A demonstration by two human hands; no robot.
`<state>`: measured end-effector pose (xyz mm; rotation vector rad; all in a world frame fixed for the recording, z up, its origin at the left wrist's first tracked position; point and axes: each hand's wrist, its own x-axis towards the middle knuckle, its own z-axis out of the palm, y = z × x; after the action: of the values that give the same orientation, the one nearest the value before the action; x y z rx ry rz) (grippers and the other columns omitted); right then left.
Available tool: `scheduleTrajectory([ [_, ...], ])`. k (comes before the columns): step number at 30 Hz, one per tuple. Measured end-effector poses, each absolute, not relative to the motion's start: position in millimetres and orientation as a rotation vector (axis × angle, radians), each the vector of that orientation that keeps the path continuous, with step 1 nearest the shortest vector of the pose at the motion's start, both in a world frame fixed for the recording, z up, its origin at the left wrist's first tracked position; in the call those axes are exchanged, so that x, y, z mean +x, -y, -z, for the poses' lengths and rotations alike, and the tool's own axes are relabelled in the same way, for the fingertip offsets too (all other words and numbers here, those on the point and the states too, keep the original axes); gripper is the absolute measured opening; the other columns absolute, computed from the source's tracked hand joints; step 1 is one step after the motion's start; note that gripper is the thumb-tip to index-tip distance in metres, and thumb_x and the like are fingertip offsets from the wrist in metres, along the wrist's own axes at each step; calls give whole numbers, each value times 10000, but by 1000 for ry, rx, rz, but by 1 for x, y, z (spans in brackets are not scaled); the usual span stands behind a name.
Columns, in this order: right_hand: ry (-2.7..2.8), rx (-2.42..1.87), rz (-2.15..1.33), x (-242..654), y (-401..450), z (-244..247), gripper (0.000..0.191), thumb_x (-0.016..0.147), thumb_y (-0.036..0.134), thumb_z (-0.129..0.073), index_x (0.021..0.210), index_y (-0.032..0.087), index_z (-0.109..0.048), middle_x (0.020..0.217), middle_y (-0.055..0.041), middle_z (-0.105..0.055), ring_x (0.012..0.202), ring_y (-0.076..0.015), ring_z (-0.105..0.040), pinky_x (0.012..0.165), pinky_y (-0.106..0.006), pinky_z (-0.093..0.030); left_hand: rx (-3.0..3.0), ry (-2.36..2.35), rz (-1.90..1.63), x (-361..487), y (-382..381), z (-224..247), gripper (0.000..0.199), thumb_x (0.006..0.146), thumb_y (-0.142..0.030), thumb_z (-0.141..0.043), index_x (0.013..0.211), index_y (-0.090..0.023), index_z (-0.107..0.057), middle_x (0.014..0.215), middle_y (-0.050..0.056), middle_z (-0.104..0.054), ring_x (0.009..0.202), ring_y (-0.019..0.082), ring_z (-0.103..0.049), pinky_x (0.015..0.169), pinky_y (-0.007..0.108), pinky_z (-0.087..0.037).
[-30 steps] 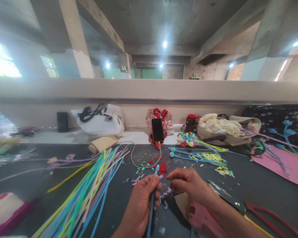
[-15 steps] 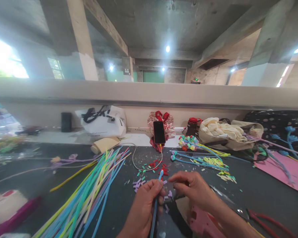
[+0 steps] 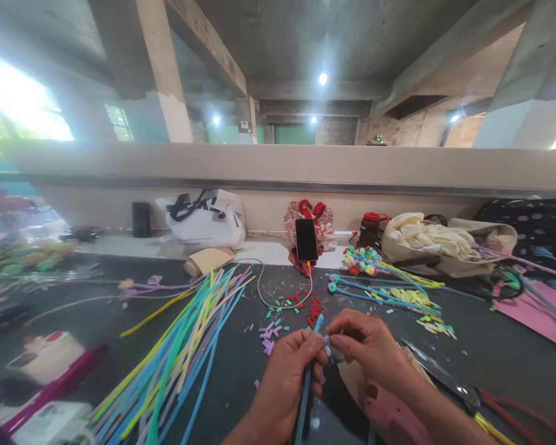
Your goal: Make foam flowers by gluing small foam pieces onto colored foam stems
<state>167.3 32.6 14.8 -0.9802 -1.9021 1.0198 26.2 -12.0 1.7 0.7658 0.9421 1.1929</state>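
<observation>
My left hand [image 3: 296, 364] is closed around a blue pipe cleaner [image 3: 304, 395], whose light blue tip [image 3: 319, 321] sticks up past the thumb. Close beside it, my right hand [image 3: 364, 340] has its thumb and forefinger pinched at a small purple pipe-cleaner piece [image 3: 326, 339], next to the blue stem. Whether that piece touches the stem I cannot tell. Cut purple pieces [image 3: 269, 334] lie just beyond my left hand, with red pieces [image 3: 314, 309] and green pieces behind. Beneath my right forearm is a pink plastic tool [image 3: 389, 411], partly hidden.
A bundle of long coloured pipe cleaners [image 3: 180, 358] lies to the left. Scissors [image 3: 458, 389] with red handles rest at the right. A phone [image 3: 306, 240] on a cable stands at the back, between a white bag [image 3: 204, 219] and a dark bottle [image 3: 369, 230]. Finished flower heads [image 3: 359, 261] lie near it.
My right hand has moved in to the left hand, its fingertips now pinched at the purple piece beside the stem. The whole view has shifted slightly, moving things rightward.
</observation>
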Motion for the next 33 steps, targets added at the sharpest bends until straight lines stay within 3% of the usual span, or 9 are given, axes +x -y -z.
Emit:
scheduleTrajectory([
  [11,1967,-982,-1085,177,-31,-31,99,753,223,-509,703,163,-570,576,43,-512,459,-70,-468,438,-170,-373,805,-977,-1166,25,7,-1,256,712,-356,-552,579,-146,-492,365,-66,-443,268,11,-304,282,113,-214],
  [16,2039,-1161,-862,219,-15,-55,112,775,238,-485,744,174,-571,602,34,-530,490,-85,-491,473,-186,-377,816,-1049,-1185,24,10,-6,234,697,-342,-578,599,-153,-481,389,-82,-448,268,-3,-291,277,99,-205],
  [20,2144,-1457,-531,249,19,-37,166,794,254,-446,699,195,-569,642,8,-575,595,-124,-527,538,-214,-377,869,-1055,-1108,24,12,-10,258,724,-366,-540,592,-152,-481,364,-85,-446,238,-7,-288,267,97,-204],
  [22,2241,-1569,-422,256,33,-19,117,773,281,-474,786,212,-567,757,-12,-596,667,-149,-548,588,-240,-390,887,-1040,-1067,27,13,-10,251,724,-362,-536,604,-147,-489,405,-68,-493,247,-5,-324,266,97,-223],
  [26,2343,-1654,-255,256,44,8,294,710,360,-532,986,258,-540,969,-56,-565,853,-240,-538,681,-339,-412,944,-1100,-1057,40,14,-1,187,717,-336,-527,714,-156,-475,637,2,-609,439,73,-554,283,112,-311],
  [30,2361,-1626,-226,248,40,12,242,703,302,-508,937,259,-557,957,-48,-566,871,-251,-526,706,-373,-408,1132,-1199,-967,57,13,18,151,753,-319,-436,783,-171,-432,714,51,-628,644,166,-636,286,126,-336],
  [33,2272,-1637,-301,247,38,7,208,682,240,-508,876,235,-581,889,-40,-585,840,-228,-538,698,-336,-411,1237,-1279,-878,62,12,26,98,758,-269,-386,755,-177,-420,755,76,-641,649,175,-638,287,135,-347],
])
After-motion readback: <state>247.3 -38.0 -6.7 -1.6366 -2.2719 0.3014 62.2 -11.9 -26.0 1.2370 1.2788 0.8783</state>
